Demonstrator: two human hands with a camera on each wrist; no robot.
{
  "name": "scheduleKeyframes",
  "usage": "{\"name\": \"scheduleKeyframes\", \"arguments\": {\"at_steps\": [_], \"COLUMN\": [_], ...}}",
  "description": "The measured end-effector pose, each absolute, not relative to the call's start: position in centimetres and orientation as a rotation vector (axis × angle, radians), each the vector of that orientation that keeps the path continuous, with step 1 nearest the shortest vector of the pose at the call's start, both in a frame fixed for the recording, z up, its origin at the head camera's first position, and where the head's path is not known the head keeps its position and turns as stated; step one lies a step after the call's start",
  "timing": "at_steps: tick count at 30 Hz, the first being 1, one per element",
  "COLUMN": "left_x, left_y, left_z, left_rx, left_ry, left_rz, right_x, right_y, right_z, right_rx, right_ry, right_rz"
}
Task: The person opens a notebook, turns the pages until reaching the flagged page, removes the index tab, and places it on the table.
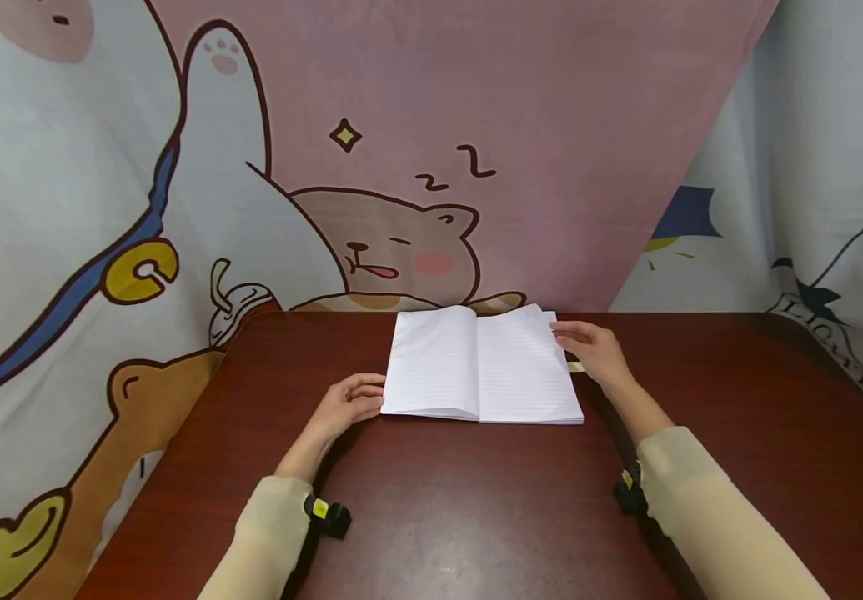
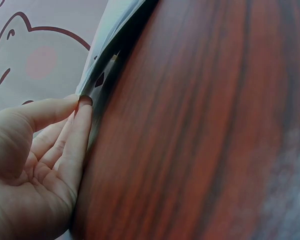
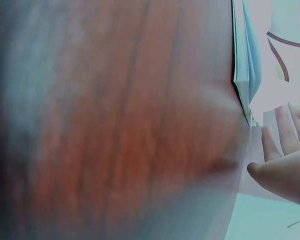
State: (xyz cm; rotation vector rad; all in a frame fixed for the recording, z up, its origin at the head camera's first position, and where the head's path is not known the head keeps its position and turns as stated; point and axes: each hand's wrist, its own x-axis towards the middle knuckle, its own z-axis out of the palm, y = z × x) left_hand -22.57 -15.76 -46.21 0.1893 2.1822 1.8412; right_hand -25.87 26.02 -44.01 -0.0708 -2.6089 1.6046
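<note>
An open notebook [image 1: 434,362] with lined white pages lies near the far edge of the table. At its lower left edge is my left hand [image 1: 341,404]. The left wrist view shows the thumb and fingers of that hand [image 2: 37,150] pinching the notebook's edge [image 2: 102,67], whose dark underside shows. By the upper right edge is my right hand [image 1: 598,354], its fingers extended toward the pages. In the right wrist view the thumb [image 3: 270,172] stands apart from the notebook [image 3: 242,65]; whether the fingertips touch the paper is unclear.
A pale strip [image 1: 576,367] sticks out from under the notebook's right side. The dark red-brown wooden table [image 1: 446,517] extends toward me. Behind it hangs a cloth [image 1: 551,150] printed with cartoon animals. Each wrist carries a small black camera [image 1: 337,520].
</note>
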Motion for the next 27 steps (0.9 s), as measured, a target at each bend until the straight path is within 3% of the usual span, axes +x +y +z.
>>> {"name": "scheduleKeyframes", "arguments": {"at_steps": [27], "left_x": [-22.5], "left_y": [-15.7], "left_z": [-46.2], "left_rx": [0.165], "left_ry": [2.192], "left_rz": [1.838], "right_x": [-24.6], "right_y": [25.5], "right_z": [-43.0], "right_rx": [0.01], "right_ry": [-2.637], "right_rz": [1.647]}}
